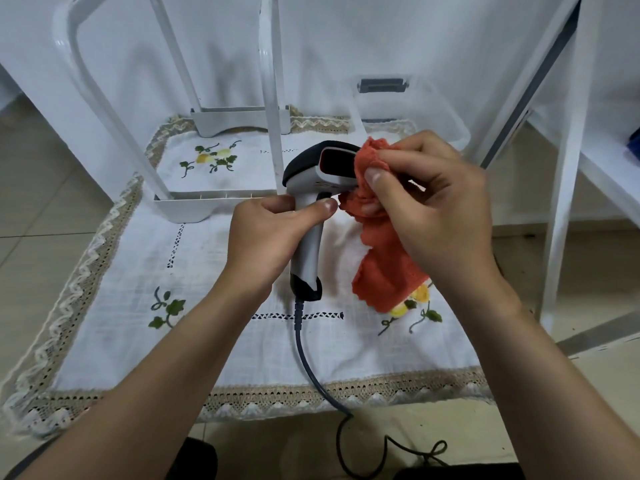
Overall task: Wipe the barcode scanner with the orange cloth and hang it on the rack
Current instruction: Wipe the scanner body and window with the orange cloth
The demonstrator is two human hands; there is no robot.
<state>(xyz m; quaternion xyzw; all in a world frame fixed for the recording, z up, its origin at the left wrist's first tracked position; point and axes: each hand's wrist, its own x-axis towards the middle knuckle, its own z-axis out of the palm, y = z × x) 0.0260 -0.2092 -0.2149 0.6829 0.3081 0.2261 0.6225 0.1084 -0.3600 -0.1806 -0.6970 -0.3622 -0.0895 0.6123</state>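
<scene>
The barcode scanner (311, 174), grey-white with a black top and a dark window, stands upright above the table. My left hand (266, 237) grips its handle, thumb across the front below the trigger. My right hand (433, 199) pinches the orange cloth (381, 251) and presses a bunched part of it against the right side of the scanner's head; the rest of the cloth hangs down to the tablecloth. The white rack (270, 98) rises just behind the scanner, its base on the table.
A white embroidered tablecloth (214, 299) with a lace border covers the low table. The scanner's grey cable (304, 355) runs down over the front edge to the floor. A clear plastic box (408, 109) sits at the back right, and a white shelf frame (568, 202) stands to the right.
</scene>
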